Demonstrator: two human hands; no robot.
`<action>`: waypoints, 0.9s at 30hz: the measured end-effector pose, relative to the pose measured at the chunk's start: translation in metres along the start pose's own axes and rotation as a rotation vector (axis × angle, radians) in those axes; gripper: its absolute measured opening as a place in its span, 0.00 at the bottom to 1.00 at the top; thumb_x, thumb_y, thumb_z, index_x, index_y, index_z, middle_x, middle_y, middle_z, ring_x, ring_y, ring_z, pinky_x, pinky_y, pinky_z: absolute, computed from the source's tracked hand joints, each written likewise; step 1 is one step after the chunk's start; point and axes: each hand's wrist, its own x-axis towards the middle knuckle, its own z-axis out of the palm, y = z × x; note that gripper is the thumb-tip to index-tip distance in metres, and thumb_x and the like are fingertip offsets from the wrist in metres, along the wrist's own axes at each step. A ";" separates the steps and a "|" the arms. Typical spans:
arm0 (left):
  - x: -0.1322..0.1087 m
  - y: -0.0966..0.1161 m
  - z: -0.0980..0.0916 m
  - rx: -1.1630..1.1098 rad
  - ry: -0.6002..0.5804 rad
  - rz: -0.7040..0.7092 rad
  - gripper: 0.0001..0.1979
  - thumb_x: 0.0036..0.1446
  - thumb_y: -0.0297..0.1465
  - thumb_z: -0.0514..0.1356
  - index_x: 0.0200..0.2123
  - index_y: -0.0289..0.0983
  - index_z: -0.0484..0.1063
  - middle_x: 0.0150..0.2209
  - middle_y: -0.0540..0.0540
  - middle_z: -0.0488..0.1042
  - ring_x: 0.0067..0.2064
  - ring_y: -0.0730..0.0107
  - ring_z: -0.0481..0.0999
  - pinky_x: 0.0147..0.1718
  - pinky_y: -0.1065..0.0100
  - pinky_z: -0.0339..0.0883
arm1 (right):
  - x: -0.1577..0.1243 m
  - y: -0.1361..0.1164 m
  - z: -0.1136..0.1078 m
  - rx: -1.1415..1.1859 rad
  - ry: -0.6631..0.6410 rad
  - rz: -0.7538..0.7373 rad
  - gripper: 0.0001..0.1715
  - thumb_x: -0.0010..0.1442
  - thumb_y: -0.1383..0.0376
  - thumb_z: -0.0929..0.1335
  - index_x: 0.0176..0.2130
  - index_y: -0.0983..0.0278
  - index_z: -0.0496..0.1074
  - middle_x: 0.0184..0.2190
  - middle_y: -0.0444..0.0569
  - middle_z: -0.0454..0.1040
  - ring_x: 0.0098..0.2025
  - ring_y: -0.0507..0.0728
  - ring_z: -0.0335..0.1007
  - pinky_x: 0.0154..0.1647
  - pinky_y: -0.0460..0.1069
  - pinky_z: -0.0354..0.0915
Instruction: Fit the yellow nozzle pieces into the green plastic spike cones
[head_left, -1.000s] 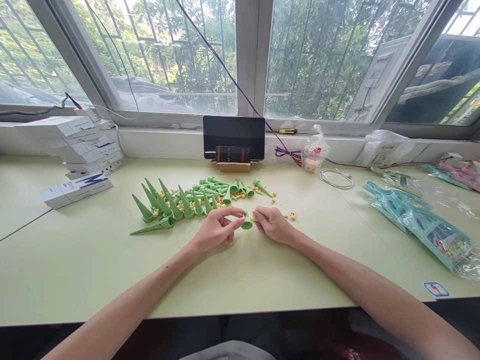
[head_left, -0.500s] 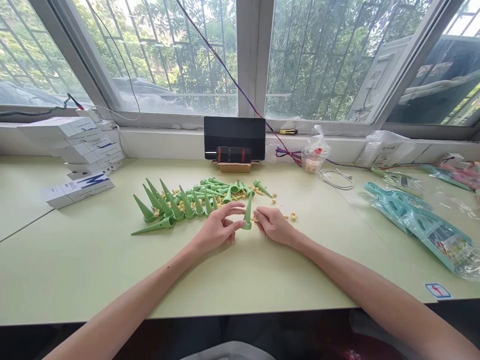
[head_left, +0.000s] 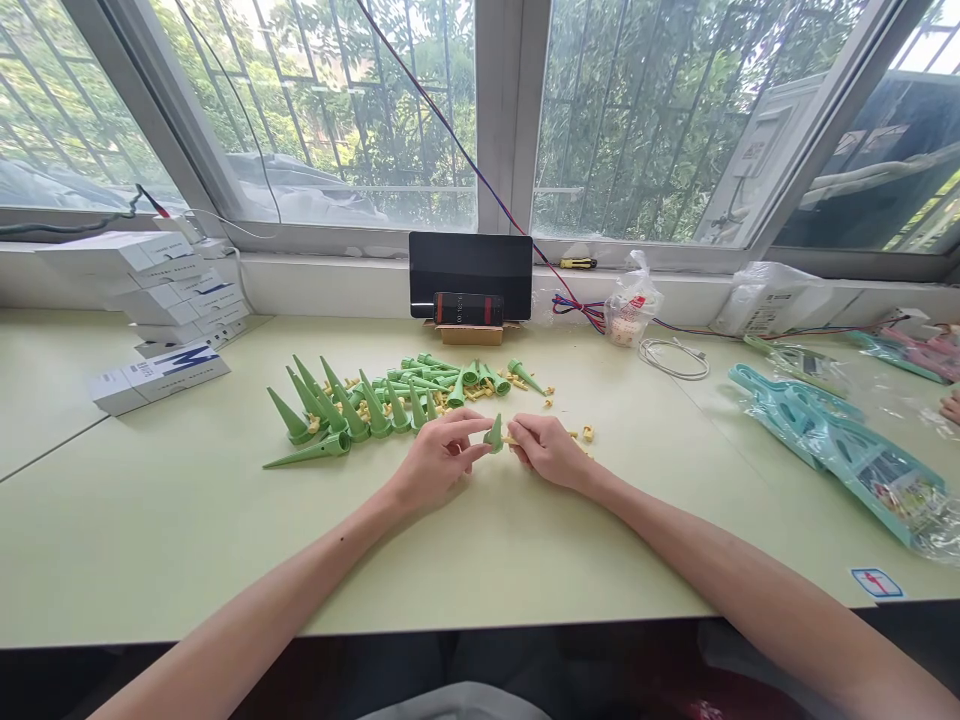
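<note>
One green cone [head_left: 494,433] held just in front of loose pile [head_left: 442,380] on counter [head_left: 480,570] | left hand [head_left: 439,462] fingers grip cone | right hand [head_left: 547,450] fingers pinch yellow piece [head_left: 511,439] against it | standing row [head_left: 337,415] left of pile seems done; pile seems left.

A desk by big windows

The pale green desk [head_left: 465,560] sits under windows [head_left: 360,110] with bars. Green trees and daylight show outside.

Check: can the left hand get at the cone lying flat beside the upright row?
Probably yes: the lying cone is on bare table left of the left hand, nothing between, though its grip holds a second cone.
</note>
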 end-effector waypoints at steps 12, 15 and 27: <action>0.000 0.005 -0.001 0.073 0.029 0.058 0.11 0.63 0.31 0.57 0.42 0.40 0.80 0.44 0.45 0.73 0.25 0.82 0.72 0.23 0.75 0.71 | 0.000 -0.003 0.000 0.006 0.009 0.020 0.24 0.70 0.58 0.58 0.23 0.61 0.57 0.17 0.41 0.63 0.21 0.50 0.60 0.28 0.47 0.60; 0.000 0.010 -0.001 0.101 0.027 0.006 0.12 0.61 0.32 0.59 0.46 0.39 0.77 0.45 0.44 0.75 0.25 0.80 0.73 0.23 0.75 0.70 | 0.000 -0.005 0.000 0.040 0.023 0.044 0.23 0.70 0.58 0.58 0.23 0.61 0.57 0.17 0.40 0.62 0.20 0.50 0.60 0.28 0.47 0.60; -0.001 0.015 0.000 0.132 -0.005 -0.134 0.15 0.61 0.39 0.59 0.46 0.37 0.75 0.18 0.55 0.70 0.18 0.76 0.68 0.23 0.74 0.64 | 0.001 -0.001 0.000 0.058 0.001 0.055 0.25 0.70 0.55 0.58 0.24 0.62 0.59 0.17 0.40 0.64 0.20 0.50 0.60 0.29 0.47 0.61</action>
